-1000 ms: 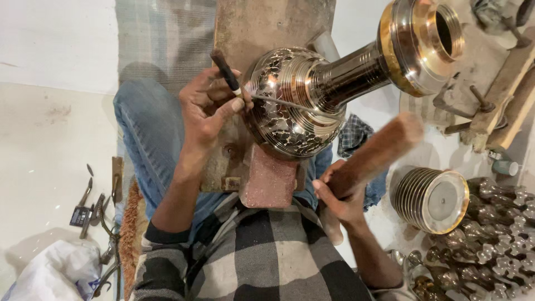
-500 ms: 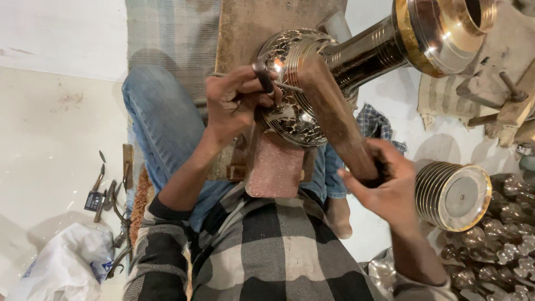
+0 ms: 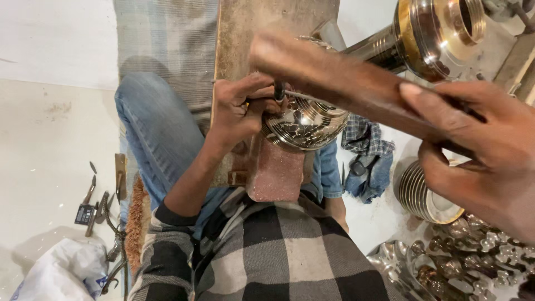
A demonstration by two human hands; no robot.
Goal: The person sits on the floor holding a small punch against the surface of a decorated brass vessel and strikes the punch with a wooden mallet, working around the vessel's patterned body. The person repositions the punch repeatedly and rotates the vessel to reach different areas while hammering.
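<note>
While the polished, pierced round metal vessel body [image 3: 305,124] lies on its side across the worn wooden work board [image 3: 262,33] and the reddish stone block [image 3: 277,175] over the person's lap, a slim dark steel chisel [image 3: 278,91] stands with its tip on the upper wall of the vessel; the left hand [image 3: 241,108] has its fingers closed narrowly round that chisel, thumb and forefinger pinching the shank; the heel of the hand rests against the vessel's side. The long brown wooden mallet [image 3: 340,78] now sits high and close to the camera, above the chisel head and apart from it, whereas 0.5 s ago its end lay down against the vessel and 1.0 s ago it was held low at the right; judged from this, 1 blow has been delivered and the mallet has been raised again. The right hand [image 3: 485,145] is wrapped fully round the mallet handle. The vessel's ribbed neck and brass-coloured flared mouth [image 3: 440,33] extend to the upper right. Further out: a ribbed round metal piece [image 3: 426,195] beside the right knee; a heap of small shiny metal parts [image 3: 473,256] at lower right; assorted hand tools [image 3: 97,203] on the pale floor at left.
</note>
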